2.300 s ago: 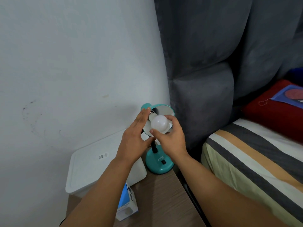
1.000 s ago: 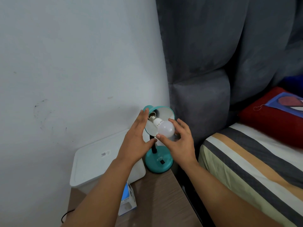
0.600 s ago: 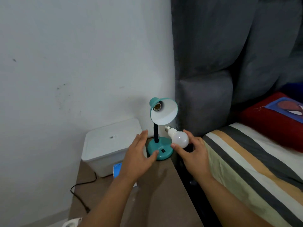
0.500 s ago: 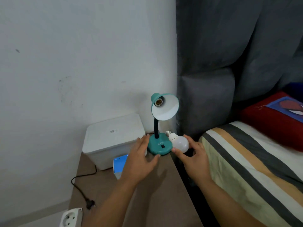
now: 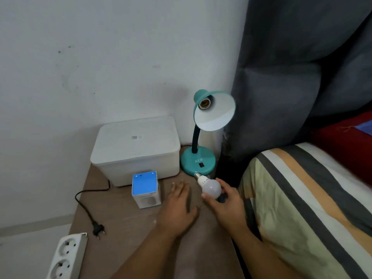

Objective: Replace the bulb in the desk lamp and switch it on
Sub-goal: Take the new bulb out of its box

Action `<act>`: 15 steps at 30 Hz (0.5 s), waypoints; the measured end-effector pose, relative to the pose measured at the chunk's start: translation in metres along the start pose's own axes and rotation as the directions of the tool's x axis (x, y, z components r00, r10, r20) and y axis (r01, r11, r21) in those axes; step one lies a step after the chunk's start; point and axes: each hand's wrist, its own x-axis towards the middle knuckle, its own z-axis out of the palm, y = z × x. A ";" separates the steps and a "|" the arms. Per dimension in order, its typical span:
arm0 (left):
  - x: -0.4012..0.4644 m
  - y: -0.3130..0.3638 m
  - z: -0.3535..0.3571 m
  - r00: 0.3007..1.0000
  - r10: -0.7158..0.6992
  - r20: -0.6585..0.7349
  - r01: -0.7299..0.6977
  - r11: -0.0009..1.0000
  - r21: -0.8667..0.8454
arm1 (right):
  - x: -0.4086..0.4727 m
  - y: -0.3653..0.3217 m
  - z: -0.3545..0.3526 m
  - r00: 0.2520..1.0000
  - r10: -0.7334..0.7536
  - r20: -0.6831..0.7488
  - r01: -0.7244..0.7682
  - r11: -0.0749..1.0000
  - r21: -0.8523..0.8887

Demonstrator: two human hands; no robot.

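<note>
White wall backs a brown bedside table (image 5: 128,244), with a grey padded headboard (image 5: 285,81) and striped bedding (image 5: 302,198) to my right. On the table I see the teal desk lamp (image 5: 203,133), its socket (image 5: 203,103) bare inside the tilted shade. My right hand (image 5: 225,202) grips the white bulb (image 5: 210,189) low over the table, its screw base just beside the lamp's foot. My left hand (image 5: 179,208) is flat, fingers straight and spread, holding nothing, near a small blue-topped box (image 5: 146,189). Behind that stands a white lidded container (image 5: 136,148). A black cord's unplugged plug (image 5: 98,230) lies near a white power strip (image 5: 66,256).
</note>
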 end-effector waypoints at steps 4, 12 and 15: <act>0.010 -0.013 0.019 0.999 -0.030 0.030 0.026 0.992 0.122 | 0.015 0.015 0.015 0.999 0.009 0.031 -0.008 0.999 -0.035; 0.014 -0.020 0.037 0.997 -0.072 -0.018 0.074 0.981 0.177 | 0.024 0.022 0.029 0.996 0.015 0.086 -0.006 0.996 -0.093; 0.015 -0.020 0.038 0.996 -0.084 -0.018 0.086 0.981 0.175 | 0.025 0.021 0.031 0.995 0.018 0.097 -0.009 0.995 -0.096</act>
